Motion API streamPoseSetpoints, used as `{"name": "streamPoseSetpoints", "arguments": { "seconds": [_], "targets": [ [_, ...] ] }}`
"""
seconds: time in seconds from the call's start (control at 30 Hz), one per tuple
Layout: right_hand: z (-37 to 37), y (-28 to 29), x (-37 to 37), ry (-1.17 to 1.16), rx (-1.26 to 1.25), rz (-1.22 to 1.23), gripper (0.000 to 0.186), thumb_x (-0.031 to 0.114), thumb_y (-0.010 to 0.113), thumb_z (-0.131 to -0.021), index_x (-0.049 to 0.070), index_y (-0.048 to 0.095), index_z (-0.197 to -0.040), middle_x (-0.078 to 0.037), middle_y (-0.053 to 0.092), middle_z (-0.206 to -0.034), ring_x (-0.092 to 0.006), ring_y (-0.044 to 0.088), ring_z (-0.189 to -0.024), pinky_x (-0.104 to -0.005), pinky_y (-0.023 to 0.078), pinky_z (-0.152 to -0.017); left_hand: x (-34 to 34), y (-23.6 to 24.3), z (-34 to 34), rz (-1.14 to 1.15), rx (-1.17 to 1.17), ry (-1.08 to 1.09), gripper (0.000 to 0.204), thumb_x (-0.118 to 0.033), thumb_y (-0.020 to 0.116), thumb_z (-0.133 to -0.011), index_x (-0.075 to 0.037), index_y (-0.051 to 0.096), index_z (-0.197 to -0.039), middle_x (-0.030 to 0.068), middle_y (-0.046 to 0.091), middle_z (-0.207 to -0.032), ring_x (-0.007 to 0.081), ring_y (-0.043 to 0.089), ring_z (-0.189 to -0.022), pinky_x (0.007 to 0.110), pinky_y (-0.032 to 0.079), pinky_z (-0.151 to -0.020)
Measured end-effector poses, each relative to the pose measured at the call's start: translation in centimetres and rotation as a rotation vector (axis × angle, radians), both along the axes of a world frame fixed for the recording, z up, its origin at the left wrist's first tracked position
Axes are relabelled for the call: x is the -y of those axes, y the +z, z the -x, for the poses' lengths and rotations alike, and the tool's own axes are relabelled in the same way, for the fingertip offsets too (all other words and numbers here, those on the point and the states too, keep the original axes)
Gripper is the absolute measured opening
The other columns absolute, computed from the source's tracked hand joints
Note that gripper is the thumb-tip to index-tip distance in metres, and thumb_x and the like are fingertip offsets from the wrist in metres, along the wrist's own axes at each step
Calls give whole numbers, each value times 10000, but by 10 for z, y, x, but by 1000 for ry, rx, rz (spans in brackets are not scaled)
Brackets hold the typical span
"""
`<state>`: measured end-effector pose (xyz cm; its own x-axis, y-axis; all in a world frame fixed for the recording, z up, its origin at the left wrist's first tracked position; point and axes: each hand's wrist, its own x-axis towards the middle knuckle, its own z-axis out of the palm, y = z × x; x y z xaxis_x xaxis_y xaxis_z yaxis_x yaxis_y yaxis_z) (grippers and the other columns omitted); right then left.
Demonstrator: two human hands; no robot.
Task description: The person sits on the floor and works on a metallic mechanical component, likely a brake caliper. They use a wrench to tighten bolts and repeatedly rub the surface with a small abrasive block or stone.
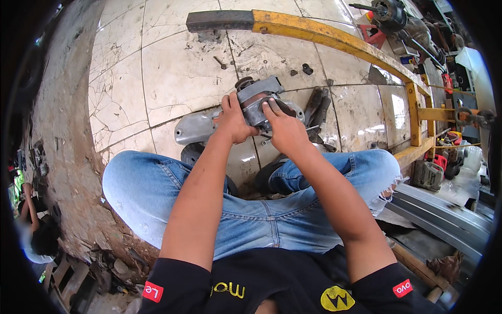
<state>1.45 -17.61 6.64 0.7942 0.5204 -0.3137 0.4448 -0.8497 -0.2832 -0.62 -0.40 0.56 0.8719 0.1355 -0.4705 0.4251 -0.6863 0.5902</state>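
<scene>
What looks like an alternator (256, 99), with a grey metal housing, a brown middle band and a dark pulley on its far end, is between my hands over the tiled floor. My left hand (234, 121) wraps round its left side. My right hand (283, 127) grips its right side, with fingers laid over the top of the housing. Left of my left hand lies a grey metal cover (196, 126). Dark worn hand tools (318, 102) rest to the right of the alternator. My palms hide part of its near side.
A yellow steel beam frame (319, 32) spans the far side and right. Beyond it stands a greasy machine part (389, 14). A bolt (220, 63) and a small black part (307, 68) lie on the tiles. Metal rails (439, 214) are at right; another person (39, 235) is far left.
</scene>
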Motion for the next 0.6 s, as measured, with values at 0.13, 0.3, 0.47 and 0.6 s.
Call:
{"name": "streamPoseSetpoints", "arguments": {
  "seconds": [0.13, 0.3, 0.47, 0.6],
  "targets": [
    [-3, -12, 7, -4, 40, -72, 719, -17, 571, -760, 97, 475, -1463, -121, 453, -1527, -357, 653, -1101, -461, 552, -871, 10, 7, 5, 7, 11, 64, 1421, -345, 965, -538, -3, 9, -1532, 241, 191, -1550, 447, 402, -1363, 479, 396, -1117],
    [6, -17, 8, -46, 62, -149, 680, -3, 571, -781, 119, 501, -1447, -92, 482, -1508, -349, 657, -1092, -457, 557, -861, 15, 4, 11, -39, 24, 78, 1432, -356, 963, -535, 34, 6, -1526, 263, 201, -1537, 430, 354, -1392, 436, 381, -1138],
    [9, -17, 7, -112, 109, -184, 572, 24, 579, -801, 170, 604, -1354, -69, 580, -1416, -321, 681, -1034, -433, 568, -835, -1, -3, 10, -49, 25, 1, 1368, -313, 935, -542, 2, 39, -1527, 282, 230, -1524, 494, 422, -1326, 474, 397, -1121],
    [1, -26, 16, -131, 209, -312, 423, 83, 596, -843, 173, 680, -1248, -71, 675, -1258, -310, 695, -972, -424, 571, -809, -5, -1, 4, -30, 20, -25, 1341, -299, 913, -533, -3, 62, -1525, 284, 274, -1506, 496, 435, -1320, 484, 413, -1112]
  ]
}}
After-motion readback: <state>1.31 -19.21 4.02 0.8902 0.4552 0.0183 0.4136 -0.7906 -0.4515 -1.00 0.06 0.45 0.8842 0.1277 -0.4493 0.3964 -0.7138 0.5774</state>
